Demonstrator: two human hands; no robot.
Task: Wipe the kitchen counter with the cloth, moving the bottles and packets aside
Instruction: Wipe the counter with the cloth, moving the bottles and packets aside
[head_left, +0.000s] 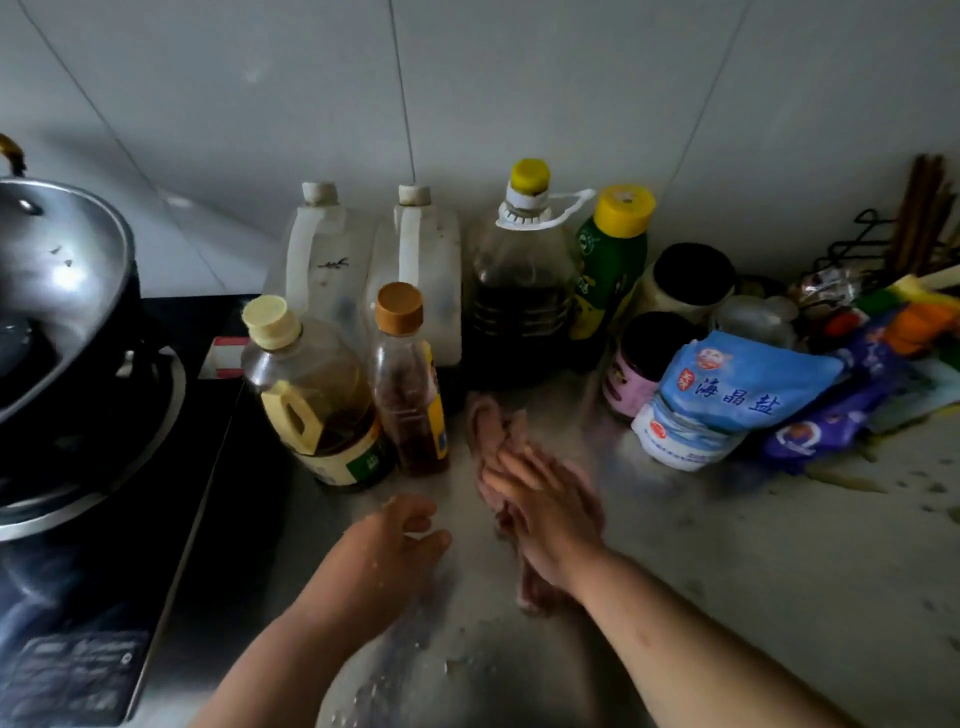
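Your right hand (540, 512) presses flat on the cloth (493, 431) — stretched lengthwise toward the wall — while your left hand (400, 540) (loosely curled, empty) sits nearer the small bottle (410, 384).

Right hand (545, 514) presses pink cloth (493, 431) flat on counter (753, 571) beside bottles (363, 384).

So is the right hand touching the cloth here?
Touching. The head view shows the right hand lying flat on the pink cloth, fingers pressing it onto the counter, with cloth showing on both sides of the palm.
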